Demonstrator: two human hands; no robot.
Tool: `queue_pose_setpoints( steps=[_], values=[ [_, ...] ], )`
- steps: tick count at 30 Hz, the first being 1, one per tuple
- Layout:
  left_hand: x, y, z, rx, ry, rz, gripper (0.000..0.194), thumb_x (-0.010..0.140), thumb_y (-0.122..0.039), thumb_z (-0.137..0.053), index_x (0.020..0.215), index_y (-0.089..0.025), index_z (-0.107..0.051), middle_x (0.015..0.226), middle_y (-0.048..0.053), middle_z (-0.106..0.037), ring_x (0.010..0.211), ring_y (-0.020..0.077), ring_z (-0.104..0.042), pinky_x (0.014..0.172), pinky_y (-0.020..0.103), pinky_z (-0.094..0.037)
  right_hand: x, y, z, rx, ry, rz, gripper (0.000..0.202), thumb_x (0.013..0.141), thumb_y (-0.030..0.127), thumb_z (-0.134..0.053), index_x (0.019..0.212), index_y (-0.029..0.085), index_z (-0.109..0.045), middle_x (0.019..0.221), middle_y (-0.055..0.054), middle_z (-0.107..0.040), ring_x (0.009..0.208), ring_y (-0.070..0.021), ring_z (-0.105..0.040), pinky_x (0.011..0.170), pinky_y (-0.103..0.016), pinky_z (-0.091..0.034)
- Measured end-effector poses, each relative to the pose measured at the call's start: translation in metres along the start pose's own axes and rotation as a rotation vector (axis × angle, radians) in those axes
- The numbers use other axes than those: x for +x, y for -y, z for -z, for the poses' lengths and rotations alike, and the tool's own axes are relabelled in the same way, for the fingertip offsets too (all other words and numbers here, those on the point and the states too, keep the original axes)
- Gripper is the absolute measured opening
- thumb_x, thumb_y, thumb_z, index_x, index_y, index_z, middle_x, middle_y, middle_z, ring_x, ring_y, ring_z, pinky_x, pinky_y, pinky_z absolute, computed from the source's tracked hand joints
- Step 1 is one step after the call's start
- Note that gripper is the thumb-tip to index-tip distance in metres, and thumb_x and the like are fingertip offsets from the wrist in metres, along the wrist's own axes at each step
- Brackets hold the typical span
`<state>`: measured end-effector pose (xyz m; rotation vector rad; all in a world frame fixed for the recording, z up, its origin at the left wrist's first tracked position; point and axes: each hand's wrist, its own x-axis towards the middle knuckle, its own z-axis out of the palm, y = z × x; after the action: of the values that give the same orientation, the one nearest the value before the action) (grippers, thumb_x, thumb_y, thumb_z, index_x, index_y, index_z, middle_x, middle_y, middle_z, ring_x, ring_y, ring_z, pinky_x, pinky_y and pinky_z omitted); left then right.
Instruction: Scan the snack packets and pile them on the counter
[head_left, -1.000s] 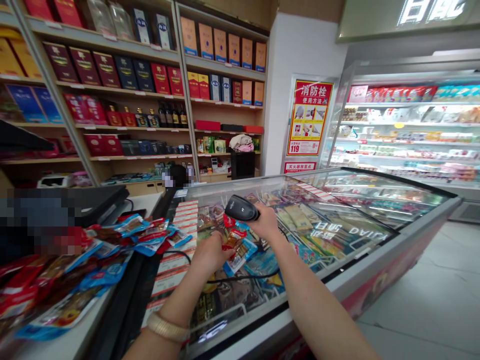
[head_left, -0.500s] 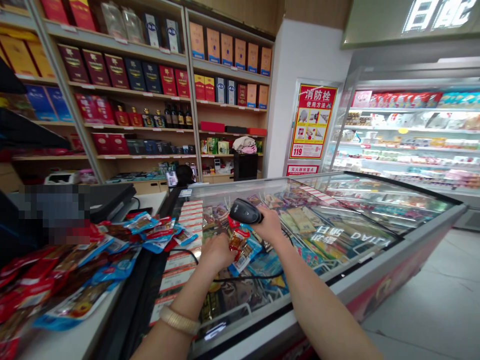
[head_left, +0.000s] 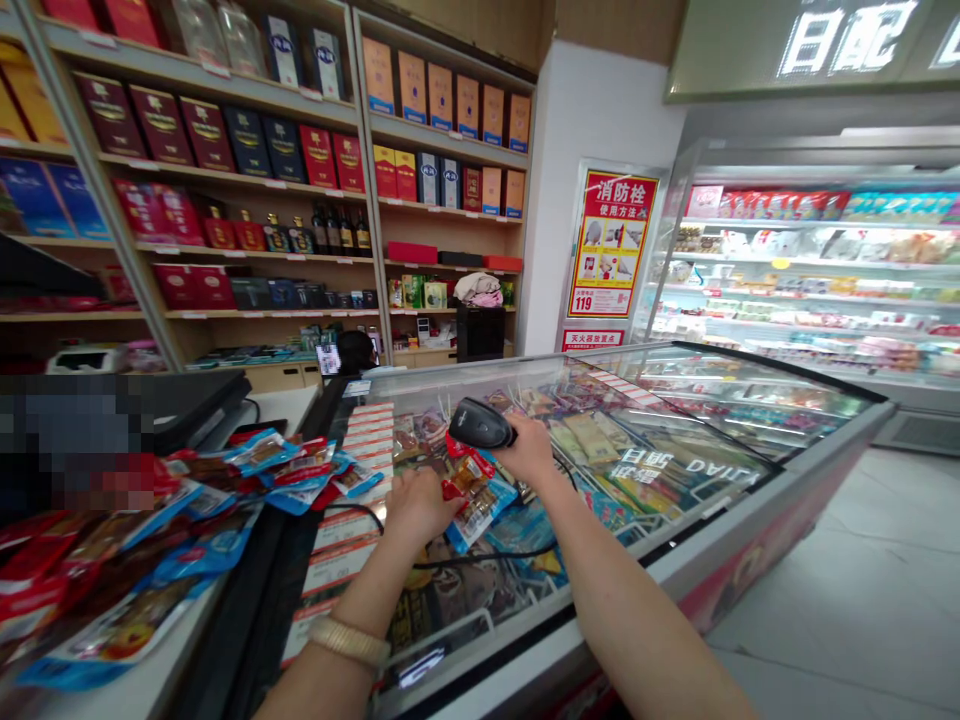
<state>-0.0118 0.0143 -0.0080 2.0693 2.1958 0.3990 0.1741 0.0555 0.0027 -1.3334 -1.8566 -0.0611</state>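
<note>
My right hand (head_left: 529, 450) is closed round a black barcode scanner (head_left: 484, 425), whose head points left over the freezer's glass top. Just below the scanner, red and blue snack packets (head_left: 480, 500) with clear windows lie on the glass. My left hand (head_left: 418, 503) is at their left side, fingers curled and pinching the red edge of a packet; the fingertips are partly hidden. A black cable (head_left: 487, 556) loops across the glass under both hands. More red and blue snack packets (head_left: 217, 540) lie in a heap on the counter to the left.
The glass-topped freezer (head_left: 780, 520) stretches away to the right, with price labels (head_left: 341, 548) along its left side. Shelves of boxed bottles (head_left: 262, 150) stand behind. A person's head (head_left: 356, 352) shows low by the shelves. A lit chiller (head_left: 810, 260) stands at the right.
The view has turned slightly to the right. My left hand has drawn a little left, uncovering more of the packets. The scanner stays above them in my right hand.
</note>
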Motion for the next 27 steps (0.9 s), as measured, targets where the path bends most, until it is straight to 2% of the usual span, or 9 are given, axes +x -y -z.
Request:
queue_pose_setpoints(
  steps=[3, 6, 9, 13, 15, 18, 23, 27],
  values=[
    [0.005, 0.006, -0.002, -0.170, -0.014, 0.006, 0.027, 0.073, -0.034, -0.070, 0.093, -0.022, -0.056, 0.088, 0.009, -0.071, 0.090, 0.0278, -0.067, 0.075, 0.033, -0.047, 0.000, 0.000, 0.000, 0.005, -0.006, -0.002, 0.017, 0.070, 0.031, -0.072, 0.085, 0.023, -0.075, 0.088, -0.005, -0.077, 0.083, -0.0223, -0.070, 0.072, -0.027, -0.045],
    [0.014, 0.021, -0.002, -0.461, -0.142, 0.017, 0.022, 0.073, -0.024, -0.066, 0.087, -0.024, -0.049, 0.073, -0.001, -0.065, 0.071, 0.0201, -0.065, 0.067, 0.029, -0.046, 0.001, -0.002, 0.001, 0.023, -0.037, 0.002, 0.022, 0.070, 0.032, -0.072, 0.090, 0.023, -0.075, 0.090, -0.005, -0.077, 0.086, -0.0231, -0.070, 0.074, -0.027, -0.045],
    [0.025, 0.036, 0.001, -0.790, -0.330, 0.088, 0.024, 0.070, -0.026, -0.066, 0.087, -0.024, -0.048, 0.069, -0.004, -0.060, 0.062, 0.0175, -0.060, 0.061, 0.028, -0.047, 0.002, -0.004, 0.003, 0.037, -0.068, 0.009, 0.027, 0.070, 0.033, -0.073, 0.094, 0.023, -0.075, 0.092, -0.005, -0.077, 0.087, -0.0234, -0.070, 0.074, -0.027, -0.045],
    [0.033, 0.045, 0.009, -1.158, -0.469, 0.125, 0.035, 0.067, -0.027, -0.066, 0.100, -0.022, -0.053, 0.080, -0.001, -0.063, 0.065, 0.0168, -0.062, 0.062, 0.029, -0.051, 0.002, -0.003, 0.005, 0.014, -0.035, 0.040, 0.023, 0.070, 0.031, -0.072, 0.091, 0.022, -0.075, 0.088, -0.005, -0.076, 0.087, -0.0230, -0.069, 0.074, -0.027, -0.043],
    [0.033, 0.047, 0.014, -1.161, -0.545, 0.103, 0.036, 0.068, -0.027, -0.064, 0.103, -0.021, -0.057, 0.086, 0.001, -0.065, 0.070, 0.0171, -0.063, 0.067, 0.031, -0.054, 0.001, 0.000, 0.006, -0.010, 0.006, 0.058, 0.021, 0.070, 0.029, -0.072, 0.089, 0.022, -0.074, 0.087, -0.005, -0.076, 0.087, -0.0224, -0.069, 0.074, -0.027, -0.042],
    [0.032, 0.051, 0.019, -1.013, -0.628, 0.077, 0.037, 0.070, -0.029, -0.065, 0.106, -0.021, -0.062, 0.089, 0.003, -0.067, 0.074, 0.0187, -0.064, 0.075, 0.034, -0.055, 0.000, 0.006, 0.007, -0.049, 0.060, 0.073, 0.018, 0.070, 0.029, -0.072, 0.086, 0.023, -0.074, 0.086, -0.004, -0.075, 0.087, -0.0218, -0.068, 0.074, -0.028, -0.041],
    [0.033, 0.053, 0.023, -0.944, -0.639, 0.096, 0.044, 0.071, -0.033, -0.063, 0.112, -0.016, -0.062, 0.096, 0.008, -0.070, 0.085, 0.0237, -0.067, 0.084, 0.040, -0.054, -0.001, 0.015, 0.009, -0.086, 0.139, 0.081, 0.020, 0.069, 0.030, -0.072, 0.087, 0.023, -0.074, 0.088, -0.004, -0.075, 0.090, -0.0219, -0.067, 0.075, -0.029, -0.038],
    [0.031, 0.050, 0.026, -0.868, -0.651, 0.105, 0.041, 0.072, -0.036, -0.062, 0.107, -0.016, -0.064, 0.091, 0.007, -0.071, 0.081, 0.0239, -0.067, 0.081, 0.039, -0.054, -0.002, 0.016, 0.009, -0.088, 0.157, 0.077, 0.019, 0.071, 0.032, -0.071, 0.088, 0.023, -0.074, 0.087, -0.004, -0.074, 0.089, -0.0213, -0.066, 0.075, -0.029, -0.037]
  ],
)
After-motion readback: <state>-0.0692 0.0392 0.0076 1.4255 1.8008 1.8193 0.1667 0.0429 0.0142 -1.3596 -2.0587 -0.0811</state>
